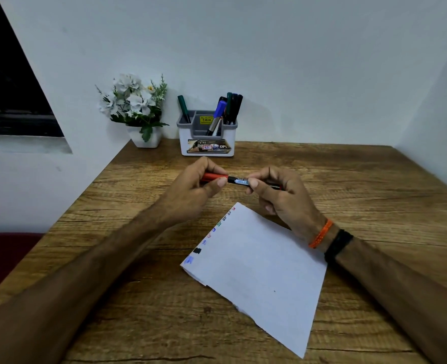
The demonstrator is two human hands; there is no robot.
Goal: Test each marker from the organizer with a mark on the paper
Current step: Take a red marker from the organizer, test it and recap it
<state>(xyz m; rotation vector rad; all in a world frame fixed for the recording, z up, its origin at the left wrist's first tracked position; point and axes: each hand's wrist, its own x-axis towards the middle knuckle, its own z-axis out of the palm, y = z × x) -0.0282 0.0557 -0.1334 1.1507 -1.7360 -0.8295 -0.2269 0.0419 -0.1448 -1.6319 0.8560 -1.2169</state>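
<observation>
A red-capped black marker (pixel 239 180) is gripped by both hands, left (pixel 195 191) and right (pixel 282 198); perhaps seven markers (pixel 231 107) are held in the white-and-grey plastic organizer (pixel 206 143) at upper centre.

Wooden table (pixel 361 179), paper (pixel 264 271), organizer (pixel 207 143), flowerpot (pixel 146 140)

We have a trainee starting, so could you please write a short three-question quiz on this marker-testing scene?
1. True or false: the red cap is gripped by the left hand.
2. Which hand holds the marker's black barrel? A) left B) right C) neither
3. Along which edge of the paper do the test marks run?

Key: 1 true. 2 B, the right hand. 3 Its left edge.
</observation>
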